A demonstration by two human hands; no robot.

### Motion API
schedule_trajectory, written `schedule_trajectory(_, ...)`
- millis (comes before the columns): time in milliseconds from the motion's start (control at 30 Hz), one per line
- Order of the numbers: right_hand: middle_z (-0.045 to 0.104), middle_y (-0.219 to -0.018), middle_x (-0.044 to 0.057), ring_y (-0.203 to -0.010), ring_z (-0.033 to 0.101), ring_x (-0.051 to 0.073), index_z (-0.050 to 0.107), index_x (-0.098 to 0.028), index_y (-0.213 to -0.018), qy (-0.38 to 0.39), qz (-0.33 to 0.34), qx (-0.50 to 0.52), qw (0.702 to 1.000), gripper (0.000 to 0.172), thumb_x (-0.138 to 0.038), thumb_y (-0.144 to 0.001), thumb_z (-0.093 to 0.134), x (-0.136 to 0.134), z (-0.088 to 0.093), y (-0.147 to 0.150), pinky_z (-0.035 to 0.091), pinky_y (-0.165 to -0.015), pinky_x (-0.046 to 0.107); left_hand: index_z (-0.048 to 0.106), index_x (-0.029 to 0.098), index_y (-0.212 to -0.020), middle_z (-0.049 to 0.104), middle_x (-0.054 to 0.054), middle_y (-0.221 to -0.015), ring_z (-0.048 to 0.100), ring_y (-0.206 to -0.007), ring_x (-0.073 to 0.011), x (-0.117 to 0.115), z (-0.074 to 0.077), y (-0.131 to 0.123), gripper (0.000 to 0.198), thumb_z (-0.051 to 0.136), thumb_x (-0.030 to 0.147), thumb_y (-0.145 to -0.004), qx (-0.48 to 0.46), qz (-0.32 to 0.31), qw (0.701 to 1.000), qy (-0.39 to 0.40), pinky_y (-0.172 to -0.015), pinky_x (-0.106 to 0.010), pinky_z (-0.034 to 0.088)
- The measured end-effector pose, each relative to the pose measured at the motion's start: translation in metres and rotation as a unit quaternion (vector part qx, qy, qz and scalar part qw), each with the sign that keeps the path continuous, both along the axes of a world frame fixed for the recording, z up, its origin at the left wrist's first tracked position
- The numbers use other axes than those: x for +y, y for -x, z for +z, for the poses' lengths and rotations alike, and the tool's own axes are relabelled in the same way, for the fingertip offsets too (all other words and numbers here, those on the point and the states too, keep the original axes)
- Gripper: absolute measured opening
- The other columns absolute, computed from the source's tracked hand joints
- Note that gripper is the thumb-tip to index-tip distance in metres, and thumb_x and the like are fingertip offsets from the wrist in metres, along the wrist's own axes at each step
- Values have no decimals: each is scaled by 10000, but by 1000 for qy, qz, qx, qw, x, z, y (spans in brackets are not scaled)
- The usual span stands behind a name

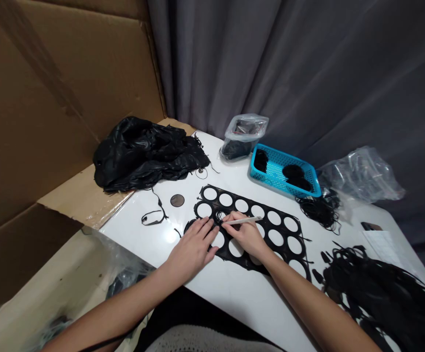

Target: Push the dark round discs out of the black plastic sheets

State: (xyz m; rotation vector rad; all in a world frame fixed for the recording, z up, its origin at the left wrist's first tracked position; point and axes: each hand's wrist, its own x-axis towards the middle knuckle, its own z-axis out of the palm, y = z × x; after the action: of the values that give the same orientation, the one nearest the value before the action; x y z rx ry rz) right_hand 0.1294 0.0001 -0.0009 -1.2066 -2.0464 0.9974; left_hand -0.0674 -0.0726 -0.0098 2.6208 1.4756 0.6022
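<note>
A black sheet (pixel 244 262) with rows of round cut-outs lies on the white table in front of me. My left hand (pixel 197 245) rests flat on its left end, fingers stretched out and holding nothing. Between the fingers of my right hand (pixel 247 237) is a slim white pen-shaped tool (pixel 244 221). Its tip points left, at one of the round openings, where thin dark rings or strands show. My fingers partly hide that spot. Left of the sheet sits a dark round disc (pixel 177 200), and beside it a thin black looped strip (pixel 153 218).
Crumpled black material (pixel 146 154) is piled at the back left by a cardboard box (pixel 69 73). A blue basket (pixel 285 171) holds black pieces, near a clear plastic bag (pixel 244 137). Black strips (pixel 384 293) heap at the right, near a phone (pixel 371 226) and paper (pixel 384 247).
</note>
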Motion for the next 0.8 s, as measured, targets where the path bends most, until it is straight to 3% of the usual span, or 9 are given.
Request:
schedule_trajectory(367,694,-891,20,-901,632,220,593,-241,-813,-17,1,-22,1000,104,-260,-913,573,-1,0,-1,459,-840,366,544,133,-1352,567,-155,-1394,460,-1366,-306,0,2,0,431,561,329,-968,1,0,1000,1,-1135,-479,383)
schedule_trajectory(533,702,-1004,84,-984,607,255,607,-219,-894,-169,78,-109,976,138,-168,-944,489,-14,-3,0,376,-920,430,539,129,-1355,554,-156,-1410,455,-1370,-305,0,2,-1,433,563,315,-964,8,3,1000,3,-1145,-478,370)
schedule_trajectory(633,692,-1007,117,-988,579,280,618,-199,-980,-233,106,-174,951,191,-113,-912,462,1,0,1,335,-930,449,536,143,-1358,564,-150,-1401,452,-1371,-302,0,1,-1,425,549,309,-967,-2,-2,1000,4,-1143,-488,368)
schedule_trajectory(700,673,-880,104,-894,571,276,609,-201,-891,-246,40,-200,948,185,-110,-899,448,27,7,-4,338,-888,438,546,147,-1348,568,-150,-1394,453,-1367,-308,1,-1,-1,416,547,307,-964,-5,-1,1000,4,-1130,-494,380)
schedule_trajectory(800,625,-746,83,-785,549,269,563,-210,-780,-262,-140,-195,935,157,-149,-882,461,71,21,-22,354,-797,399,555,151,-1340,575,-145,-1382,458,-1358,-315,3,-1,0,419,565,314,-954,-11,4,1000,4,-1112,-500,401)
